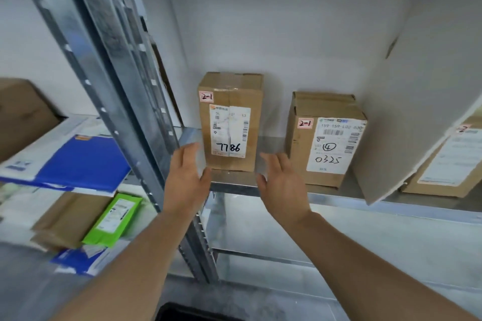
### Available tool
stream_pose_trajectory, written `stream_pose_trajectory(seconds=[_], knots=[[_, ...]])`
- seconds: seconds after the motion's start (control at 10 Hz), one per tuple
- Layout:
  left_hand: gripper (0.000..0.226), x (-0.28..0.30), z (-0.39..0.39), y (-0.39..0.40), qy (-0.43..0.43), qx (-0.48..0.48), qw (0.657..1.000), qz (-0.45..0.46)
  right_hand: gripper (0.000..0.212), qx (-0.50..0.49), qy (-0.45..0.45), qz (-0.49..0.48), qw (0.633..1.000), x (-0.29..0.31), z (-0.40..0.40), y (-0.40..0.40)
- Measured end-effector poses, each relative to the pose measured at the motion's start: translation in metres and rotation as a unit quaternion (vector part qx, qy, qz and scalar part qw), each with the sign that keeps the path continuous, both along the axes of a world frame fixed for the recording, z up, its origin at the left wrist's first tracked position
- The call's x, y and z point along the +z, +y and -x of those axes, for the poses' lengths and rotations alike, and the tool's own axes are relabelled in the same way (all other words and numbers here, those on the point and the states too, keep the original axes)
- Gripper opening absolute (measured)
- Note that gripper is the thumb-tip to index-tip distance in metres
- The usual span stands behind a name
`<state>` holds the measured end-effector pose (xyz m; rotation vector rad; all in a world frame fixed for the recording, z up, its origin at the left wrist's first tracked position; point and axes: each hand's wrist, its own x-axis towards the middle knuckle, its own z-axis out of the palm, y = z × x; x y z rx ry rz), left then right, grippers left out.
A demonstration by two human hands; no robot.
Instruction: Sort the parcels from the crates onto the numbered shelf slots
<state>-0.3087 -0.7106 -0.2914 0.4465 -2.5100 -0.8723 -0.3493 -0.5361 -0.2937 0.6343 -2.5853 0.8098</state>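
A tall cardboard parcel [230, 122] marked "7786", with a pink "2-1" tag, stands upright on the metal shelf [287, 187]. My left hand [186, 177] is just left of its lower edge, fingers straight, holding nothing; whether it touches the box is unclear. My right hand [281, 182] hovers open to the parcel's lower right, apart from it. A second parcel [326, 141] marked "0325", also tagged "2-1", stands to the right.
A grey divider board [422, 101] leans at the slot's right, with another parcel [448, 161] behind it. A steel upright [125, 101] separates the left bay, which holds a blue-white envelope [75, 161], a green packet [114, 219] and brown parcels. A dark crate edge [182, 313] shows below.
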Motion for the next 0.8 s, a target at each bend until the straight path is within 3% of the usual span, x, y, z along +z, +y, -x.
stream_pose_trajectory(seconds=[0.2, 0.3, 0.5, 0.8], knots=[[0.077, 0.004, 0.008, 0.002, -0.003, -0.051, 0.997, -0.056, 0.070, -0.087, -0.141, 0.082, 0.983, 0.004, 0.021, -0.033], [0.079, 0.003, 0.021, 0.003, -0.050, -0.041, 0.996, -0.068, 0.062, -0.081, -0.159, 0.067, 0.982, -0.004, 0.032, -0.039], [0.069, -0.012, 0.041, -0.006, -0.064, -0.078, 0.985, -0.142, 0.038, -0.064, -0.166, 0.094, 0.979, -0.016, 0.048, -0.044], [0.066, -0.008, 0.028, 0.002, -0.031, -0.087, 0.983, -0.158, 0.043, -0.066, -0.168, 0.072, 0.981, -0.021, 0.038, -0.038]])
